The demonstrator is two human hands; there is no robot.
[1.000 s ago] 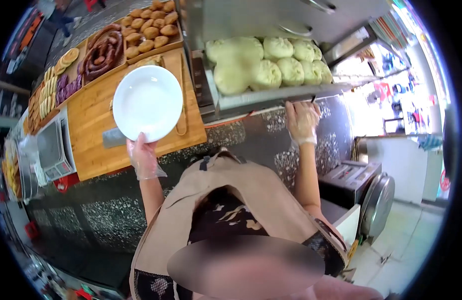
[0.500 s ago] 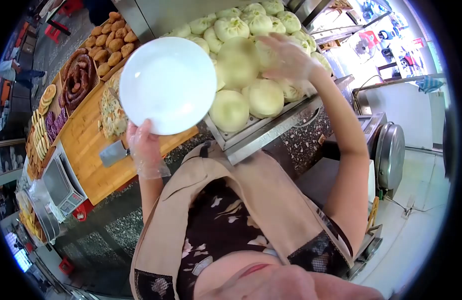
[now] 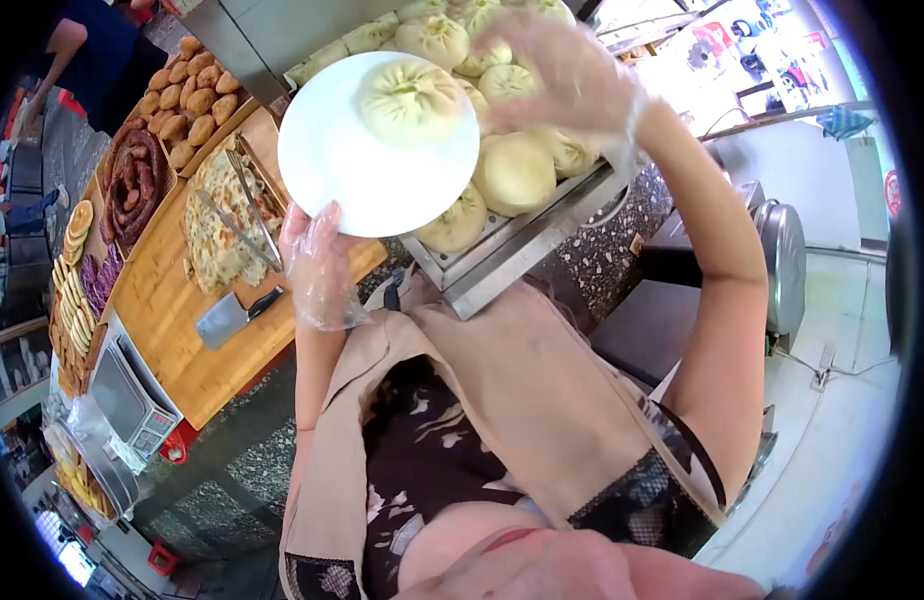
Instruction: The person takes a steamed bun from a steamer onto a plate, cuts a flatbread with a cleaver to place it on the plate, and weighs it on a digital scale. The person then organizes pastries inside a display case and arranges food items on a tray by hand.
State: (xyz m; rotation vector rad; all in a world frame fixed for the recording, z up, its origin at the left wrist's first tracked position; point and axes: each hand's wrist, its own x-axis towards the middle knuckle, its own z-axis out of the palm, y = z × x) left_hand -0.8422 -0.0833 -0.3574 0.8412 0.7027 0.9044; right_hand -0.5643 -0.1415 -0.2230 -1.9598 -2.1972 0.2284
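My left hand point(image 3: 320, 262), in a clear plastic glove, grips the near rim of a round white plate point(image 3: 327, 165). One pleated steamed bun point(image 3: 412, 100) sits on the plate toward its far right side. My right hand point(image 3: 567, 75), also gloved and slightly blurred, is over the steamed buns point(image 3: 517, 172) to the right of the plate. Its fingers are apart and nothing shows in them. Several buns rest on a perforated metal tray point(image 3: 502, 265), partly hidden by the plate and my right hand.
On the wooden board point(image 3: 172, 340) at left lie a cleaver point(image 3: 232, 318), flatbread point(image 3: 222, 225) with tongs point(image 3: 252, 205) on it, coiled sausage point(image 3: 132, 180) and fried balls point(image 3: 192, 100). A scale point(image 3: 132, 395) stands beside the board. Another person point(image 3: 107, 60) is at the upper left.
The plate, bare before, now carries a bun. It has shifted slightly right and up. My right hand has moved slightly up. Another person shows more at the upper left.
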